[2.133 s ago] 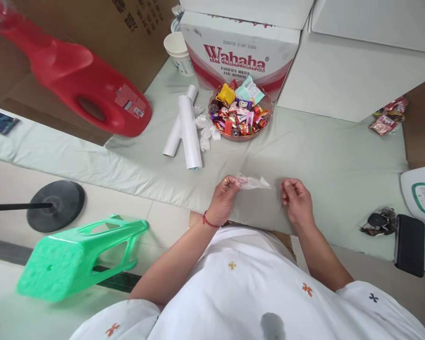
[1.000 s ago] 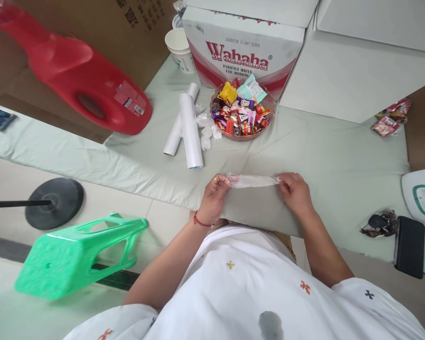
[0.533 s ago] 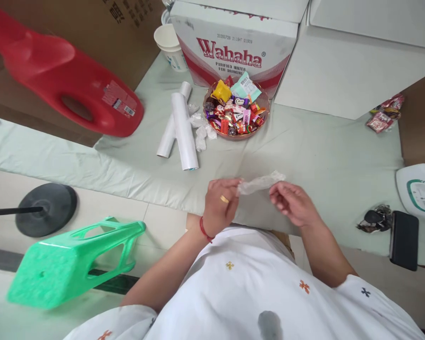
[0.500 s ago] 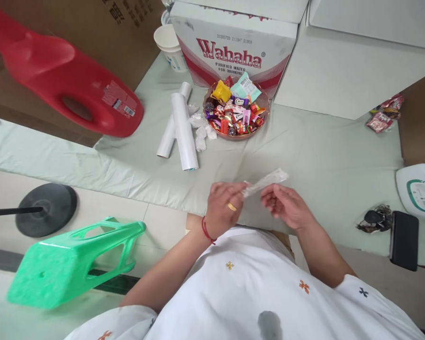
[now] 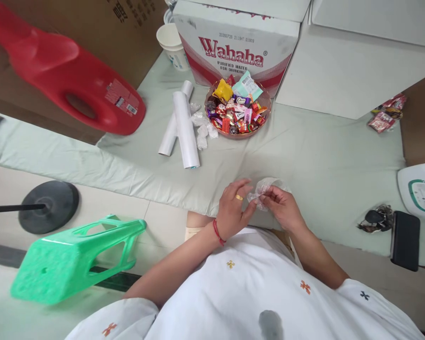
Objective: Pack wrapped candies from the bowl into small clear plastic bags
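A crumpled clear plastic film (image 5: pixel 271 183) is between my hands, over the near edge of the cloth-covered table. My right hand (image 5: pixel 281 207) pinches it with thumb and fingertips. My left hand (image 5: pixel 234 208), with a gold ring and a red cord at the wrist, is beside the film with its fingers apart, the thumb tip close to the film's left edge. Beyond them, two white rolls (image 5: pixel 186 130) lie crossed, next to several small crumpled plastic bundles (image 5: pixel 202 131). A glass bowl (image 5: pixel 241 135) full of wrapped sweets stands right of these.
A Wahaha box (image 5: pixel 233 47) and paper cups (image 5: pixel 173 45) stand behind. A red jug (image 5: pixel 78 89) is at left, a green stool (image 5: pixel 74 259) below it. Keys (image 5: pixel 375 219), a black phone (image 5: pixel 405 241) and a white bottle (image 5: pixel 421 191) are at right.
The film has gone from a stretched strip to a bunched, wider shape. My left hand has let it go and spread its fingers; my right hand has moved left and pinched it.
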{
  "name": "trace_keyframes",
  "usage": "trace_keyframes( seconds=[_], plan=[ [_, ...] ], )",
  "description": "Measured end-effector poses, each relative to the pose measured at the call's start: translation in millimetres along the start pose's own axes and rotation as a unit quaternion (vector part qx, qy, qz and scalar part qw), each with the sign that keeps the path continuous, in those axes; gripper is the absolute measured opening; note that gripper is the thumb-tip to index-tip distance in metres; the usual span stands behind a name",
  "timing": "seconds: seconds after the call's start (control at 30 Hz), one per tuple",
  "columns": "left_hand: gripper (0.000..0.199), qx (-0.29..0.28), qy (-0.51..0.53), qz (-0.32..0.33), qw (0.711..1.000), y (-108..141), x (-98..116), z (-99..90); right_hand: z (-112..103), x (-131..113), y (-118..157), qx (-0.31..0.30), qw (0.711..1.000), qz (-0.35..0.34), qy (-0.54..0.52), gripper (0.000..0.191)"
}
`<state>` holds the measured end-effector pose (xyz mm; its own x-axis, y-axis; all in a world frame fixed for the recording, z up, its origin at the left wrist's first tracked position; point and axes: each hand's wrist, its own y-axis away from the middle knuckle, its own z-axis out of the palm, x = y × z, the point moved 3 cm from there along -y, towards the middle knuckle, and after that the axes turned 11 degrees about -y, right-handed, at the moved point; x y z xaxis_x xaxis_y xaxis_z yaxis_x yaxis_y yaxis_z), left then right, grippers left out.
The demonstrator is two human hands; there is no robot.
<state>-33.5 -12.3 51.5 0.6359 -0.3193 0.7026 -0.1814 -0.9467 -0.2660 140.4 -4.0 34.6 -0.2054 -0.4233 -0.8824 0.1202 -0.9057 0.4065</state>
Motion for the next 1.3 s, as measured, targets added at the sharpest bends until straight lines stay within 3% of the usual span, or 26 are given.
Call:
trace_keyframes(
  seconds=[0.07, 0.17, 0.27, 0.33, 0.43, 0.5, 0.57, 0.73, 0.87, 0.97, 1.03, 1.17, 1.23, 1.3],
  plan=[
    [0.037, -0.030, -0.011, -0.030, 0.999, -7, -2, 6.6, -1, 1, 1, -0.006, 1.000, 0.001, 0.005, 0.025],
    [0.021, -0.083, -0.021, -0.052, 0.995, -14, -6, 14.8, -4, 2, 0, 0.007, 1.000, 0.004, 0.008, 0.031],
    [0.018, -0.077, 0.018, -0.084, 0.993, -17, -10, 14.4, -10, 3, 0, 0.035, 0.999, -0.008, 0.032, 0.026],
    [0.015, -0.055, 0.082, -0.142, 0.985, -16, -15, 12.8, -15, 4, 0, 0.048, 0.998, -0.018, 0.040, 0.023],
    [0.017, -0.029, 0.209, -0.274, 0.938, -13, -25, 16.0, -21, 8, 0, 0.063, 0.997, -0.022, 0.024, 0.025],
    [0.020, -0.017, 0.267, -0.325, 0.907, -10, -30, 20.1, -23, 11, 1, 0.061, 0.998, -0.011, 0.018, 0.030],
    [0.021, -0.014, 0.286, -0.330, 0.899, -8, -29, 22.8, -23, 12, 2, 0.045, 0.999, -0.009, 0.028, 0.034],
    [0.022, -0.038, 0.286, -0.278, 0.916, -3, -14, 23.1, -19, 8, -1, 0.009, 0.998, -0.026, 0.059, 0.053],
    [0.022, -0.078, 0.294, -0.205, 0.930, 5, -4, 22.0, -16, 2, -10, 0.017, 0.997, -0.047, 0.052, 0.033],
    [0.023, -0.127, 0.277, -0.180, 0.935, 15, -1, 21.1, -14, 1, -15, 0.022, 0.998, -0.040, 0.051, 0.033],
    [0.024, -0.123, 0.247, -0.205, 0.939, 17, -3, 18.3, -13, 1, -14, 0.040, 0.994, -0.047, 0.088, 0.031],
    [0.026, -0.043, 0.167, -0.275, 0.946, 4, -7, 11.2, -9, -3, -10, 0.052, 0.967, -0.127, 0.215, 0.023],
    [0.032, -0.071, 0.150, -0.287, 0.943, -6, -7, 15.5, -7, -3, -8, 0.042, 0.957, -0.152, 0.242, 0.021],
    [0.042, -0.144, 0.160, -0.305, 0.928, -13, -7, 25.7, -8, -2, -7, 0.041, 0.957, -0.159, 0.240, 0.020]
  ],
)
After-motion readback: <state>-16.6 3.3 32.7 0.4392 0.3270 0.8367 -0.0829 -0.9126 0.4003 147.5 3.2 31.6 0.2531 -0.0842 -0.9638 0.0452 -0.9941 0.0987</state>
